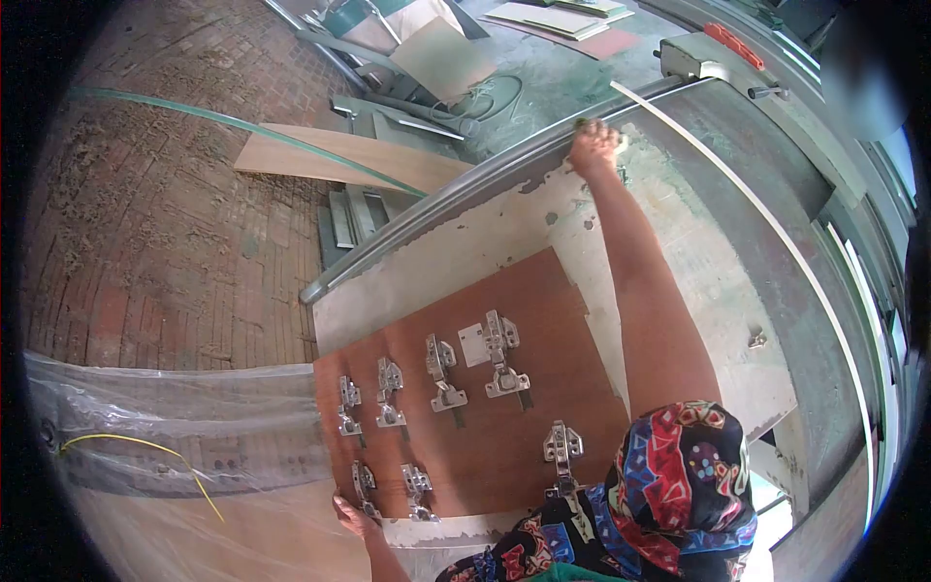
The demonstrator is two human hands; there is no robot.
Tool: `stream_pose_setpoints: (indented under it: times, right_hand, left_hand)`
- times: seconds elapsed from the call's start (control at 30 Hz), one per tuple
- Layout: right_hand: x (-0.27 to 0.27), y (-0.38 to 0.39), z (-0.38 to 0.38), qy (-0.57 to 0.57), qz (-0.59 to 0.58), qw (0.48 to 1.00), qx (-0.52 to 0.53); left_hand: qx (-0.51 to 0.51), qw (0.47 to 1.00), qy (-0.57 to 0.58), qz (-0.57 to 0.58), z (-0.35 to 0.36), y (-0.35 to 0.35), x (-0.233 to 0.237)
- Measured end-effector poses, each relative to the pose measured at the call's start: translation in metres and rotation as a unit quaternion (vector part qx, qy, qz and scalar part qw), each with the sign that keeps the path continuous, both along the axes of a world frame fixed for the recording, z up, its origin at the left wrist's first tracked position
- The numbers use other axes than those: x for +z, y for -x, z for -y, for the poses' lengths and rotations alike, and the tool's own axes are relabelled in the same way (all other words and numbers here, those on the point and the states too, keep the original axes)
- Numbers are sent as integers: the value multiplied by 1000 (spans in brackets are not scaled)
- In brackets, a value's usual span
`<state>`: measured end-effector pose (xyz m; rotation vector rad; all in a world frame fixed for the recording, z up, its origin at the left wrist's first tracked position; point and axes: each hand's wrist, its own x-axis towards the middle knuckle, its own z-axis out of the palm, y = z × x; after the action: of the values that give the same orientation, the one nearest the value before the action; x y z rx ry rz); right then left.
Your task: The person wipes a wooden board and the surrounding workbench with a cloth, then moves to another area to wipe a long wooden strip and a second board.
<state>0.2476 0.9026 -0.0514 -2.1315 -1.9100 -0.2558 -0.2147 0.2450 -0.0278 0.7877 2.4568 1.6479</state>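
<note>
Left grip (355, 517), nearer than right grip (593, 149), both closures unclear to me, sits beside a hinge (365, 485) pointing away.

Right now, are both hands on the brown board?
No, the right hand is beyond the brown board; only the left hand is at its edge.

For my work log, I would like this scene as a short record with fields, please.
Left hand: at the near edge of the brown board
Right hand: near the far edge of the pale worktop; grip unclear
Metal hinges: several, lying on the board
Pale card: on the board, among hinges
Yellow cord: at left, on plastic sheeting
</note>
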Motion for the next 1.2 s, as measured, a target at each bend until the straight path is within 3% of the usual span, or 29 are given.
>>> stream_pose_setpoints:
  times: [0.03,0.1,0.2,0.3,0.37,0.43,0.5,0.57,0.67,0.77,0.83,0.93,1.03,1.1,1.13,1.2]
  right_hand:
    - [15,-5,3,1,-3,1000,1]
    - [44,-19,15,143,-30,988,-49]
    - [39,-27,4,184,54,980,-51]
    - [56,-38,19,205,-16,976,-74]
    - [34,-46,13,162,-9,981,-109]
    - [40,-54,25,197,36,976,-89]
    - [48,-65,53,140,42,987,-67]
    - [46,-79,60,240,-10,968,-70]
    - [53,-84,110,227,42,973,-26]
    - [49,-89,142,213,87,973,35]
    - [79,-95,155,187,122,973,65]
    - [131,-107,161,184,-105,977,-3]
    - [106,-135,133,130,-97,986,-28]
    - [73,-162,120,100,-139,985,10]
    - [66,-169,128,133,-111,985,2]
    - [49,-170,150,123,-115,986,-11]
  left_hand:
    - [5,1000,2,-14,0,1,-1]
    - [10,1000,8,-26,-3,-4,0]
    - [1,1000,-11,2,-6,-13,8]
    - [-1,1000,-5,-25,-2,-2,0]
    - [-9,1000,-15,-6,-6,-11,7]
    - [-2,1000,-14,-19,-5,-12,7]
    - [1,999,-13,-33,-4,-8,5]
    - [9,999,2,-35,3,-1,0]
    - [1,996,20,-89,7,3,-3]
    - [8,999,5,-52,-2,-22,18]
    - [22,995,20,-100,-7,-28,22]
    - [30,994,17,-108,-4,-26,23]
    - [23,995,15,-92,-3,-27,23]
    - [30,996,13,-87,-3,-24,18]
    - [31,990,17,-137,-3,-19,16]
    - [26,991,4,-133,-4,-25,19]
